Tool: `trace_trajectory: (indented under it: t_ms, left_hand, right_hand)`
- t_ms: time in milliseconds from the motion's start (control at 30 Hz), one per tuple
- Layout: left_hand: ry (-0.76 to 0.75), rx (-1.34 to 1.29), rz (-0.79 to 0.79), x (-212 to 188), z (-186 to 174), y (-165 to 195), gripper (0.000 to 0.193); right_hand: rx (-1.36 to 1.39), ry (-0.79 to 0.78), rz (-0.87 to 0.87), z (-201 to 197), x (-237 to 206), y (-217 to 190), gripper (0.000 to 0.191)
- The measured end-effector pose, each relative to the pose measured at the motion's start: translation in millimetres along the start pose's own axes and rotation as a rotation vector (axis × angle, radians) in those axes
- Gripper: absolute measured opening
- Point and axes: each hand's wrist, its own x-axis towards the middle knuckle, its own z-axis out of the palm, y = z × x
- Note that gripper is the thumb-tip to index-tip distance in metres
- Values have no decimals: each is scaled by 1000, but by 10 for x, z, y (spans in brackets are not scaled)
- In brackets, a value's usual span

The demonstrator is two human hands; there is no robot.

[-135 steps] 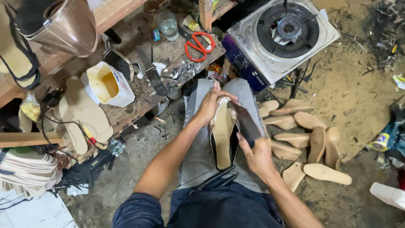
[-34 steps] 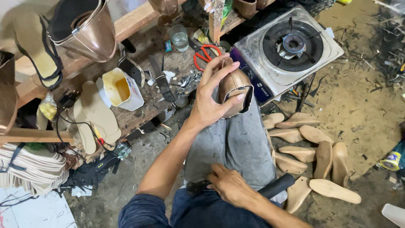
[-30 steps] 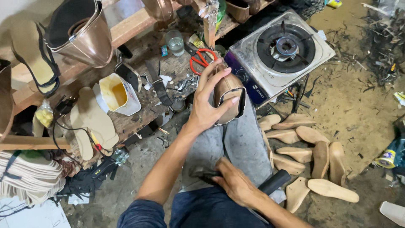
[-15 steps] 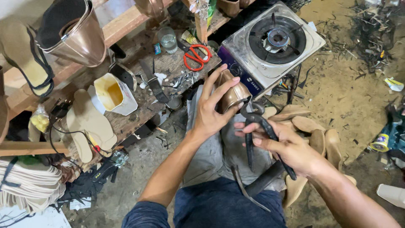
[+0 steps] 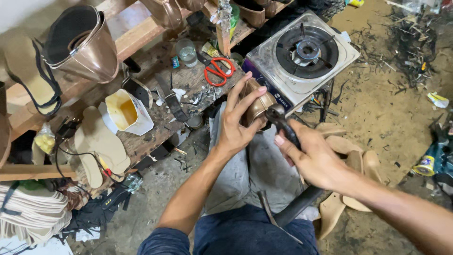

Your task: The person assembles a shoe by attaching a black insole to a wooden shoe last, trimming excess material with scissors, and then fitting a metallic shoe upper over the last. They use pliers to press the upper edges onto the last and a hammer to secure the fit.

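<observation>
A: Since half a second ago, right hand (image 5: 317, 158) and pliers (image 5: 283, 126) have closed in; the tool's nose now meets the shoe (image 5: 257, 106) where before a gap stood between them. Left hand (image 5: 237, 126) unchanged on the shoe.

B: Item one, grip?

A: Left hand: fingers spread and wrapped round the bronze shoe from its near-left side, thumb on top. Firm, full hold. Right hand: closed round the pliers' handles; how far the tool's jaws gape, I cannot tell, as they sit against the shoe's edge.

B: Location of the shoe?

A: Above the knees (image 5: 250, 165), just short of the stove (image 5: 304, 54), bench (image 5: 188, 94) to the left of the grip.

B: Reason for that hold?

A: Judged: the left hand props it clear of the lap so the edge facing the right hand stays open to the pliers.

B: Orientation?

A: Long axis runs away from the wearer, tilted up; the far end points toward the scissors (image 5: 217, 71) and stove corner. Toe or heel leading: not discernible.

B: Sundries?

A: Soles (image 5: 349, 156) on the floor right of the grip; glue tub (image 5: 127, 111) on the bench.
</observation>
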Motion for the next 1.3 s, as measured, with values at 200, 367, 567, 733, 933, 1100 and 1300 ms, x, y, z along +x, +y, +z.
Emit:
trace_trajectory:
  t_ms: [200,367,567,733,933,1100,1300]
  left_hand:
    - [28,-17,-37,96,-63,-212,69]
    - [39,-18,-16,141,-74,-240,71]
    - [47,-8,26,80,-49,-236,70]
    - [59,28,-32,100,-58,-312,70]
    - [24,-126,-168,-12,-172,-515,76]
    - [-10,-349,-369,-551,1,-610,79]
    - [19,-420,-373,-826,55,-582,75]
  right_hand:
    - [233,447,-449,839,609,120,28]
    - [253,142,-725,349,513,157,17]
    - [65,27,-218,87,285,-123,17]
    - [124,457,-505,727,625,-36,26]
    - [356,-209,-402,706,238,310,17]
    - [-67,1,-181,985,-38,324,19]
    - [278,559,-322,1067,270,332,13]
